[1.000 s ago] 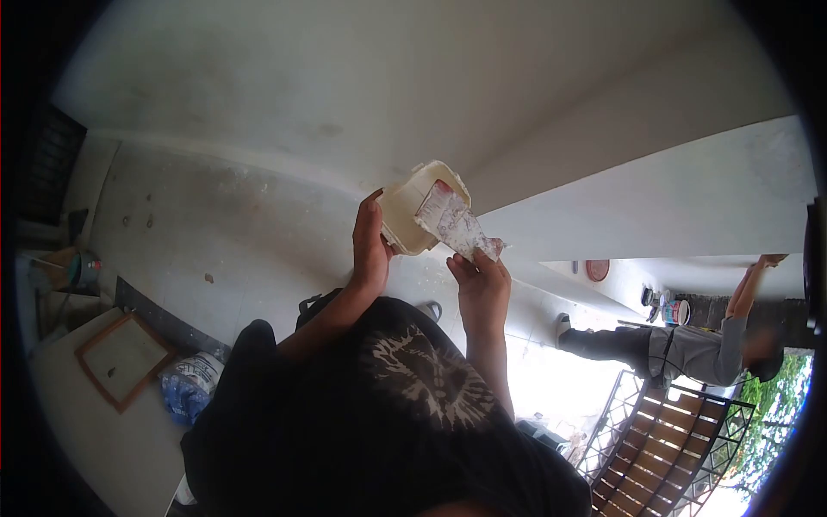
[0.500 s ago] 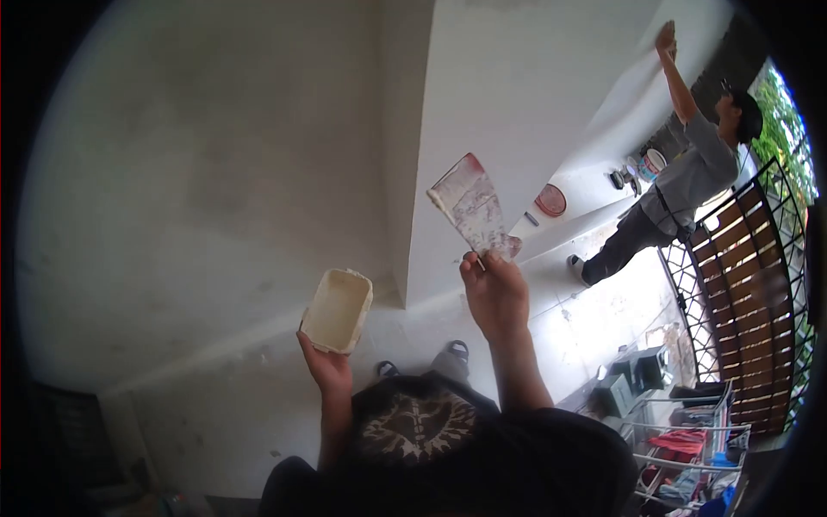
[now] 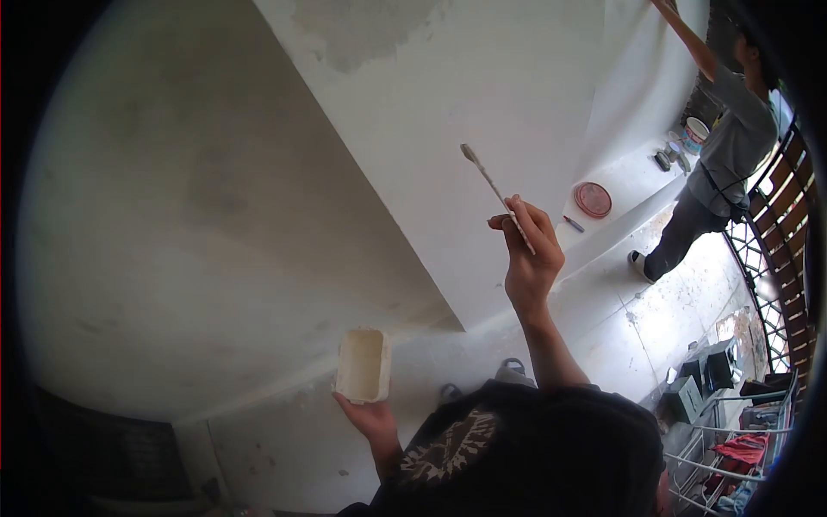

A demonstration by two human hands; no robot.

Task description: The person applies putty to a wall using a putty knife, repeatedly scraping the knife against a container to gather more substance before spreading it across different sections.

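Note:
My left hand point(image 3: 372, 419) grips the lower end of a whitish rectangular tub point(image 3: 363, 365). Its open side faces me, and the rim looks crusted. Higher up and to the right, my right hand point(image 3: 536, 260) is closed around a putty knife point(image 3: 485, 175). The blade shows edge-on as a thin, smeared strip pointing up and left. Behind it stands the pale wall point(image 3: 508, 103), whose corner edge runs diagonally down between my two hands.
A person point(image 3: 728, 146) in a grey shirt reaches up to the wall at the right. Near them are a bucket point(image 3: 695, 134), a reddish round lid point(image 3: 593, 200) and a small tool point(image 3: 574, 224). A drying rack point(image 3: 732, 431) with clothes stands at lower right, by green boxes point(image 3: 687, 399).
My right hand has turned the putty knife from broad face to edge-on. My view has swung, so the wall corner slants and the tub appears lower and farther right.

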